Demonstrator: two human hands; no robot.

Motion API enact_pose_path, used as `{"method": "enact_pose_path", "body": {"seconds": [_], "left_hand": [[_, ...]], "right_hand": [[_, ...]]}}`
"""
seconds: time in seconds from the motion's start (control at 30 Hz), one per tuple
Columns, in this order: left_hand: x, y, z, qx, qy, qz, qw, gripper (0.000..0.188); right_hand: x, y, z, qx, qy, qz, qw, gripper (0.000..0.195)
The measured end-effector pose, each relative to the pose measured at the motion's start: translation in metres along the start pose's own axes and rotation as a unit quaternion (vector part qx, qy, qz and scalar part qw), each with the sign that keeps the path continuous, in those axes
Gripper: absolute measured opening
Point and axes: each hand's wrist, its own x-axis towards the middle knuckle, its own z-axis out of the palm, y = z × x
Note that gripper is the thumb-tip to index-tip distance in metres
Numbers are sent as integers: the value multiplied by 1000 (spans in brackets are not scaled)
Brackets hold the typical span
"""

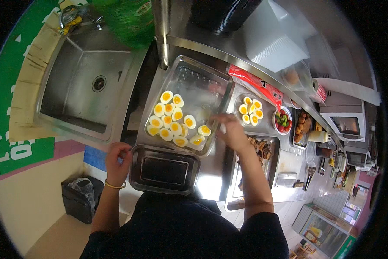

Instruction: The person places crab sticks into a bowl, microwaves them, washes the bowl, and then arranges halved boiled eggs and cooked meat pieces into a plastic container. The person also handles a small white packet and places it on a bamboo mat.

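Observation:
A steel tray [197,84] lies before me, with several halved boiled eggs [175,128] gathered at its left and near sides, mostly yolk up. My right hand [231,131] is over the tray's right edge, blurred. Something pale shows at its fingertips, but I cannot tell what it is. Against the tray's near side sits an empty dark rectangular container [163,171]. My left hand [118,160], fingers curled, is beside that container's upper left corner; whether it touches the rim is unclear. Right of the tray, more egg halves [243,109] fill a round dish [237,105].
A steel sink [80,87] is at left. A shelf edge [206,48] crosses above, bearing stacked clear plastic containers [271,42]. Rightward are a red package [258,85], a bowl of vegetables [282,120], a tray of browned meat [274,162] under my forearm, and a cleaver [286,179].

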Motion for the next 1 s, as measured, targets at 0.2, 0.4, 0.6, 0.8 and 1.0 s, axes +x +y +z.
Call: {"method": "enact_pose_path", "body": {"seconds": [0.2, 0.4, 0.6, 0.8, 1.0], "left_hand": [[-2, 7, -4, 5, 20, -19, 1000, 16], [-8, 1, -6, 16, 10, -22, 1000, 17], [-6, 4, -2, -24, 18, -31, 999, 15], [-2, 5, -2, -10, 12, -22, 1000, 15], [-5, 1, 2, 1, 7, -25, 1000, 16]], "right_hand": [[7, -13, 44, -111, -99, -61, 987, 40], [12, -1, 52, -49, -80, -57, 994, 40], [5, 13, 0, 123, 33, 79, 989, 42], [2, 97, -37, -50, 223, 205, 952, 36], [-24, 119, -54, -20, 293, 282, 913, 34]]}}
